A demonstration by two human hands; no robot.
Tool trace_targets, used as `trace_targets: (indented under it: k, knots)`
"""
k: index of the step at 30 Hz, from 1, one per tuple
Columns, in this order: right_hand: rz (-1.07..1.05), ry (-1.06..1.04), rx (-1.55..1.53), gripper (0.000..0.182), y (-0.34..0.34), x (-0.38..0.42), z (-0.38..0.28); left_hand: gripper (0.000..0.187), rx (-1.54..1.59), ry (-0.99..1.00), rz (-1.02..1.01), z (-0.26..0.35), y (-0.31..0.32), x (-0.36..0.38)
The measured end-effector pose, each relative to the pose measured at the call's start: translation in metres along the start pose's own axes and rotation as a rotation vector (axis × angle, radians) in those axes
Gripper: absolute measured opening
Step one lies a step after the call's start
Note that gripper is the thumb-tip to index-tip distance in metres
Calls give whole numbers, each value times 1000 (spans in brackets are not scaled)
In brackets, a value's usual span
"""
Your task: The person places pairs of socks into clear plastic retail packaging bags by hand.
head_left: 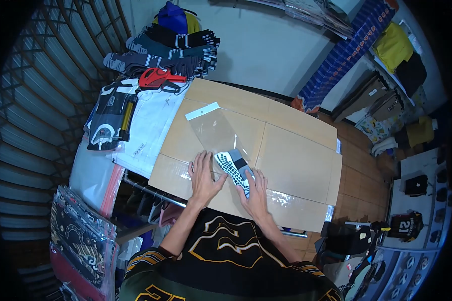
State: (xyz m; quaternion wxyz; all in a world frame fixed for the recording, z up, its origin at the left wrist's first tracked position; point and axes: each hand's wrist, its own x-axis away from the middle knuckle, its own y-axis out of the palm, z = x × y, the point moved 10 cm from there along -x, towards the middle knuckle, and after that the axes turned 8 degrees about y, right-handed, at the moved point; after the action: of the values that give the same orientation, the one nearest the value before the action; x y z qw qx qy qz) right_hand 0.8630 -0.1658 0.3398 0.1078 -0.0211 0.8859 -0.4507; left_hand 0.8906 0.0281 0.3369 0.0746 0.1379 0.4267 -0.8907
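Note:
A folded pair of grip socks (232,167), white with dark dots and grey and black bands, lies on a flat cardboard sheet (296,170). My right hand (256,194) holds the near end of the socks, thumb on one side and fingers on the other. Just left of them, my left hand (204,179) rests with its fingers stretched out at the lower edge of a clear plastic bag (213,128). The bag lies flat, its white header strip pointing away from me, and the far end of the socks overlaps its near end.
Stacked socks (171,50) stand at the back left, near a red tag gun-like tool (158,78) and a packaged dark garment (108,118). A metal rail (155,192) runs below the cardboard's left edge. Bagged jerseys (80,233) hang lower left.

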Motion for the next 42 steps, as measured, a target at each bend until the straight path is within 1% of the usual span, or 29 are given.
trace_targets:
  k: [4, 9, 10, 12, 16, 18, 19, 21, 22, 24, 31, 33, 37, 39, 42]
  knots:
    - [41, 14, 5, 66, 11, -12, -11, 90, 24, -8, -22, -3, 2, -2]
    - [196, 20, -41, 68, 14, -32, -22, 90, -7, 19, 1, -4, 4, 0]
    - [195, 14, -44, 68, 15, -34, -23, 88, 1, 22, 14, -4, 3, 0]
    - [240, 23, -102, 66, 12, -38, -24, 86, 6, 22, 34, -7, 2, 2]
    - [257, -10, -130, 63, -5, -27, -25, 84, 19, 33, 66, -6, -3, 7]
    - [258, 9, -63, 53, -15, -14, -19, 84, 16, 23, 62, -7, -3, 9]
    - [260, 10, -60, 53, -17, -8, -15, 85, 4, 25, 59, -8, -3, 10]
    - [159, -8, 1, 39, -10, -1, -11, 85, -4, 28, 52, -9, -2, 9]
    - [159, -2, 4, 39, -8, 0, -10, 84, -3, 26, 46, -9, -2, 9]
    - [153, -26, -25, 29, -2, 0, -11, 83, -2, 26, 36, -7, -2, 8]
    - [140, -83, -88, 27, 12, -26, -36, 83, 15, 15, 38, -10, -1, 8]
    - [91, -104, -100, 31, 21, -34, -40, 82, 17, 13, 55, -11, -3, 8]
    - [58, -177, -84, 37, 29, -46, -47, 82, 31, 17, 49, -13, -1, 8]
    - [5, -206, -34, 42, 33, -49, -51, 81, 42, 13, 58, -13, -2, 8]
    - [-1, -238, -64, 38, 29, -51, -54, 83, 72, 5, 73, -16, -3, 8]
